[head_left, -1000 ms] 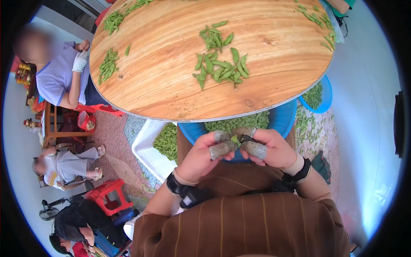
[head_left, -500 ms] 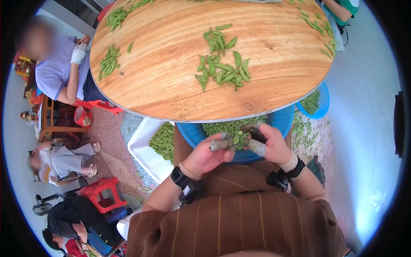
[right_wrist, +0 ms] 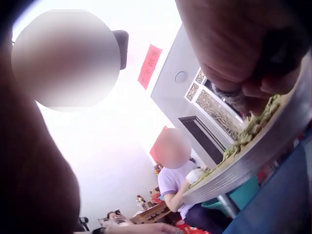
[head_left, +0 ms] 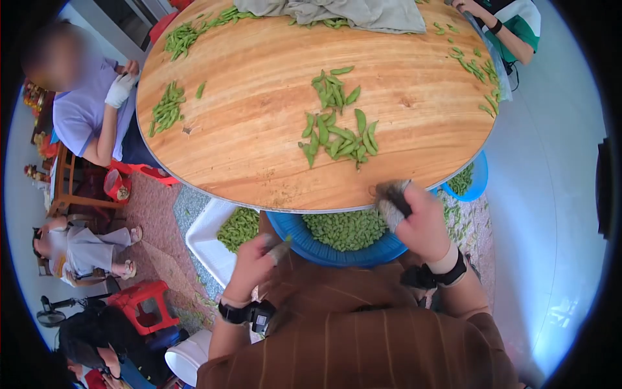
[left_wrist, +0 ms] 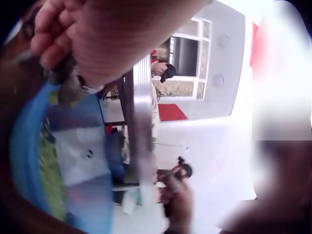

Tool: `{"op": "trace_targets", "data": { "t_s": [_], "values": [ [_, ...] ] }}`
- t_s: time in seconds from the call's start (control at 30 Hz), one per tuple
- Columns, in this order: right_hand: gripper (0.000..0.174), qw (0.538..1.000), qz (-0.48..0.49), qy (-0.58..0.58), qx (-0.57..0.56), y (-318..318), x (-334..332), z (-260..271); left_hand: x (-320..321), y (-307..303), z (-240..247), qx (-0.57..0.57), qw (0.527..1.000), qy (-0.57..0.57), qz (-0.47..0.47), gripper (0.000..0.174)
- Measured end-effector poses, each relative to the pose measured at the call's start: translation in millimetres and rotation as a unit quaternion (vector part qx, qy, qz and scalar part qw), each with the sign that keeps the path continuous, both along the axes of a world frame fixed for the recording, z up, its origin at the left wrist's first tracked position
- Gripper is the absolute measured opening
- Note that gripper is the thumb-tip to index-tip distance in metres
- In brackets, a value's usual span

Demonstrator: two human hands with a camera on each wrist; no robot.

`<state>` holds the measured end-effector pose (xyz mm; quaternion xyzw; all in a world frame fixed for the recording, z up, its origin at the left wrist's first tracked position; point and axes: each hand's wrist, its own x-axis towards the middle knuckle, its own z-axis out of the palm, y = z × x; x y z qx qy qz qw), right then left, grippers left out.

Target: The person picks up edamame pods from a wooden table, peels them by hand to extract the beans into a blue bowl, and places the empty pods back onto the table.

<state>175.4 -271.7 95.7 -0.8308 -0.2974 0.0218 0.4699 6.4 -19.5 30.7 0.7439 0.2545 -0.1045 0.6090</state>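
My left hand [head_left: 251,267], with grey wraps on thumb and finger, pinches a small green soybean pod [head_left: 288,240] at its fingertips, left of the blue basin. The basin [head_left: 389,253] holds shelled green beans [head_left: 346,230]. My right hand [head_left: 422,217] reaches over the near edge of the round wooden table [head_left: 246,149], its wrapped fingers extended and a dark covering showing between them. No pod shows in it. The nearest loose pods [head_left: 343,139] lie beyond its fingertips. In the right wrist view the right hand [right_wrist: 243,63] is dark beside the table rim.
A white basket [head_left: 201,243] of pods stands on the floor to the left, and a smaller blue basin [head_left: 479,175] to the right. More pods [head_left: 168,110] and a grey cloth [head_left: 363,13] lie on the table. A person in gloves [head_left: 91,104] sits at the left.
Both hands were together over the basin, working at a pod. They have since parted: the left moved down and left with a green piece, the right up to the table edge.
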Motion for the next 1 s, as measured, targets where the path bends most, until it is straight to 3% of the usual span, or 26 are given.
{"op": "trace_targets", "data": {
  "t_s": [0.03,0.07,0.1,0.2,0.23,0.33,0.4,0.47,0.57,0.7,0.8,0.87,0.93,1.0],
  "values": [
    [0.018,0.999,-0.012,-0.046,-0.011,3,8,3,-11,10,-5,0.001,1.000,-0.002,-0.001,0.022],
    [0.018,0.999,-0.013,-0.049,-0.010,8,17,4,-22,20,-14,0.277,0.960,0.035,-0.027,0.023],
    [0.018,0.993,-0.028,-0.107,-0.039,12,26,4,-28,24,-18,0.531,0.843,0.069,-0.049,0.025],
    [0.020,0.980,-0.058,-0.186,-0.050,29,50,-4,-31,27,-9,0.507,0.861,0.020,0.039,0.025],
    [0.019,0.978,-0.070,-0.177,-0.088,32,57,-9,-27,26,-1,0.418,0.908,0.000,0.038,0.024],
    [0.018,0.982,-0.082,-0.135,-0.105,30,65,-11,-12,15,8,0.321,0.945,-0.063,-0.005,0.024],
    [0.018,0.988,-0.080,-0.100,-0.087,25,65,-8,3,2,18,0.328,0.941,-0.074,-0.025,0.021],
    [0.018,0.989,-0.100,-0.032,-0.103,20,61,-4,21,-11,31,0.247,0.955,-0.154,-0.051,0.017],
    [0.019,0.993,-0.089,-0.070,-0.038,26,59,-4,39,-22,31,0.263,0.942,-0.183,-0.099,0.017],
    [0.020,0.992,-0.078,-0.080,-0.063,35,66,-9,49,-37,30,0.289,0.918,-0.214,-0.165,0.016],
    [0.020,0.995,-0.081,-0.044,-0.034,30,70,-13,45,-41,26,0.288,0.917,-0.225,-0.161,0.017],
    [0.021,0.997,-0.065,-0.008,0.044,23,68,-15,45,-40,27,0.272,0.923,-0.222,-0.160,0.018],
    [0.021,0.999,-0.029,0.001,0.017,17,54,-1,44,-41,37,0.255,0.930,-0.213,-0.158,0.019],
    [0.022,1.000,0.005,0.009,-0.010,12,39,18,57,-47,62,0.178,0.945,-0.257,-0.097,0.023]
  ]
}}
